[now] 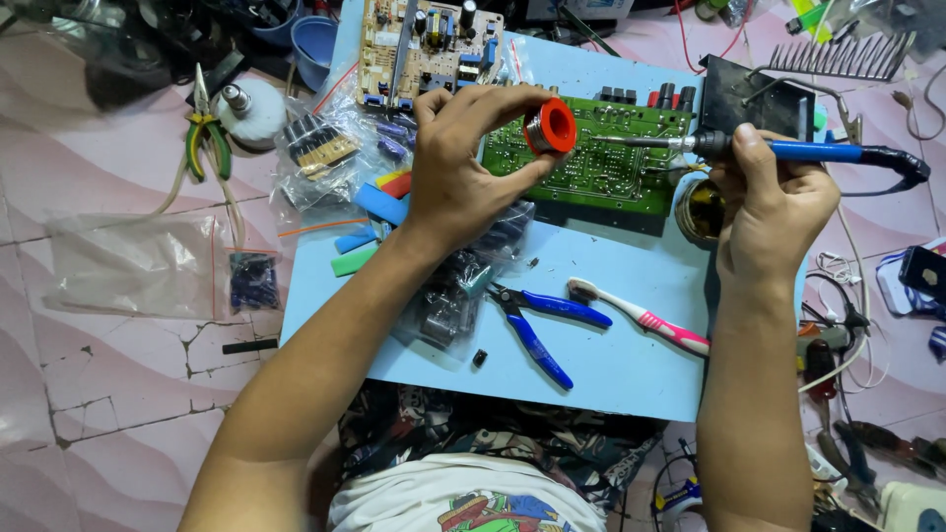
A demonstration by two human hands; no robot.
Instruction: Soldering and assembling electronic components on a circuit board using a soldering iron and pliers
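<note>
My left hand (458, 163) holds a solder spool with a red core (550, 126) over the left end of a green circuit board (601, 158). My right hand (774, 197) grips a blue-handled soldering iron (808, 151); its metal tip points left and lies over the board close to the spool. The board rests on a light blue work mat (631, 345), solder side up, with red and black parts along its far edge.
Blue-handled cutters (537, 320) and a pink toothbrush (641, 315) lie on the mat near me. A round flux tin (700, 212) sits by my right hand. Bags of parts (325, 148), a second circuit board (424, 44), green pliers (205, 133) and tools crowd the tiled floor around.
</note>
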